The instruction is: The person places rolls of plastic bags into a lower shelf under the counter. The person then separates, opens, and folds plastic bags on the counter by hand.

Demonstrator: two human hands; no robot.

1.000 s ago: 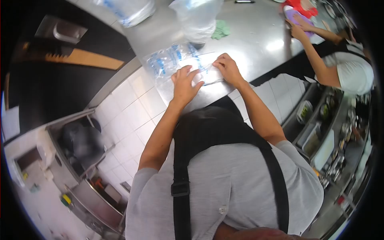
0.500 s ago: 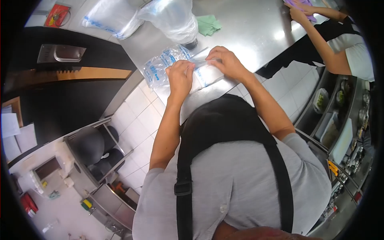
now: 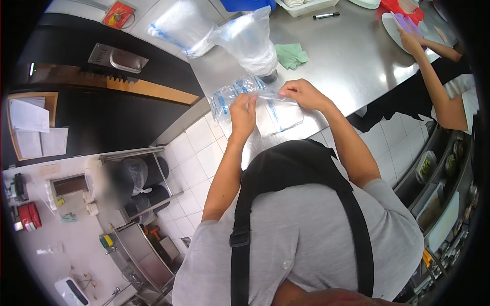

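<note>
My left hand (image 3: 242, 116) pinches one end of a clear plastic bag's edge (image 3: 267, 95) between thumb and fingers. At the other end of that edge, my right hand (image 3: 304, 95) is closed in a pinch too. The plastic is stretched between both hands, just above the steel table's near edge. Under it lies a flat, whitish stack of plastic bags (image 3: 288, 117) with blue print. Left of my left hand is a crumpled clear wrapper (image 3: 220, 102) with blue lettering, partly hidden by that hand.
On the steel table (image 3: 337, 61) stand a bagged stack of containers (image 3: 255, 48), a bagged white bundle (image 3: 185, 25), a green cloth (image 3: 292, 56) and a black marker (image 3: 325, 16). At right, another person's hand (image 3: 411, 41) holds a purple cloth (image 3: 407, 24) over a white plate (image 3: 392, 31).
The view has shifted, bringing more of the table's far side into sight. Both my hands keep their pinch on the plastic, and more of the flat stack shows beneath them.
</note>
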